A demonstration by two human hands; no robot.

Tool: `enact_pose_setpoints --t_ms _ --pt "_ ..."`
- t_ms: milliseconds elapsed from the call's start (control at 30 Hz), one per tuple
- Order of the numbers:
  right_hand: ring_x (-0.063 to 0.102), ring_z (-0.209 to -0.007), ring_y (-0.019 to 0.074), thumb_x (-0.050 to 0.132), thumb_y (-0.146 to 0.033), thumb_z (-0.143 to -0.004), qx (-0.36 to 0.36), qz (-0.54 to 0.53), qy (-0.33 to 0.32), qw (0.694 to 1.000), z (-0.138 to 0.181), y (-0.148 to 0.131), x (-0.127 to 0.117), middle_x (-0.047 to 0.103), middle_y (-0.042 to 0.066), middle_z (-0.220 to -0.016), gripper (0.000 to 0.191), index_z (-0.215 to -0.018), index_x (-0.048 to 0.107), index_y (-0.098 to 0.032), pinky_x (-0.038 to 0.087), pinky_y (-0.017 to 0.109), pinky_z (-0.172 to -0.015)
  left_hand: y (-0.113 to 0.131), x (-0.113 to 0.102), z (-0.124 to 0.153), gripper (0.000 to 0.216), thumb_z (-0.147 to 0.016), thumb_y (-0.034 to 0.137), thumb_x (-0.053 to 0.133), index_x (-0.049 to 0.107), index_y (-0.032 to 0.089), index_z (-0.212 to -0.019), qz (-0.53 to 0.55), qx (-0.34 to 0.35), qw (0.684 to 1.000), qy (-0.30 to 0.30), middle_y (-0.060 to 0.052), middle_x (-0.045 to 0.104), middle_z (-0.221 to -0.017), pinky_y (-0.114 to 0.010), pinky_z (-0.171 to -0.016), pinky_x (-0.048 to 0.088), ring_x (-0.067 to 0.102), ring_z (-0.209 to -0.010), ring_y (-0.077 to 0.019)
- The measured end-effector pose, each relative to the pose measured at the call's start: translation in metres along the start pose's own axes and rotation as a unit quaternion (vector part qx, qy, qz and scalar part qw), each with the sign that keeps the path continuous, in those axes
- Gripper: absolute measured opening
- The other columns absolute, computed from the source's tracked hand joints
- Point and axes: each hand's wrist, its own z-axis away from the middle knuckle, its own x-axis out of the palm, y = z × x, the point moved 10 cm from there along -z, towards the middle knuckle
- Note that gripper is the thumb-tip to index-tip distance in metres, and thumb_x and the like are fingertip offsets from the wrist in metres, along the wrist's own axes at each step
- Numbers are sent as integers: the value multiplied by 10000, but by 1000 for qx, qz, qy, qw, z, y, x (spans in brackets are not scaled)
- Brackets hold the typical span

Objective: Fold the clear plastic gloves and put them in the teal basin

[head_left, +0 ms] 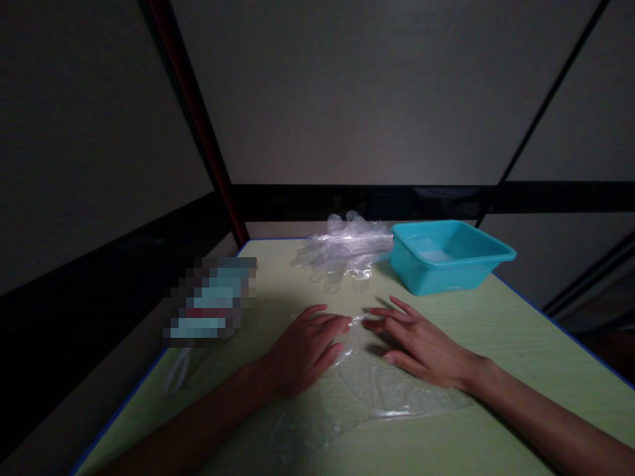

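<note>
A thin, clear plastic film (367, 387) lies spread on the table in front of me, its outline hard to make out. My left hand (312, 344) rests over its left side, fingers stretched forward and thumb apart, the index fingertip at the film's far edge. Opposite it, my right hand (421, 344) has its fingers spread, with the fingertips close to that same edge. Neither hand shows a grip on anything. Beyond both hands sits a loose pile of clear disposable plastic gloves (342, 248), some glove fingers pointing toward me.
A turquoise plastic basin (446, 274) stands at the back right, beside the gloves. On the left lies a pixelated package (213, 297), with a white loop (177, 371) near it. The pale green table (268, 291) has blue edging and reaches back to the panelled wall (347, 99).
</note>
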Motion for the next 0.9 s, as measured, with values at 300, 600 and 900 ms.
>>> enact_pose_setpoints --t_ms 300,600,900 --pt "356 -1199 209 383 -394 -870 -7 -14 8 1000 0 -1 -1 518 99 -1191 384 -1167 414 -152 146 463 -1045 -7 6 0 347 -848 212 374 366 170 -1192 -12 -21 1000 -18 -47 517 -1193 -368 -1029 201 445 -1110 -145" --pt "345 -1207 203 373 -396 -874 -11 -23 10 1000 -1 -2 -1 522 89 -1183 375 -1160 407 -157 149 464 -1045 -14 9 1 364 -849 248 379 366 162 -1203 -33 -39 999 -17 -67 489 -1218 -385 -1035 198 424 -1134 -162" --pt "214 -1270 207 363 -460 -859 -2 -27 6 1000 -6 -3 -1 403 96 -1310 467 -1212 346 -154 101 475 -1052 -15 8 0 370 -842 243 388 370 146 -1199 -42 -39 998 -12 -79 490 -1217 -388 -1036 196 427 -1131 -167"
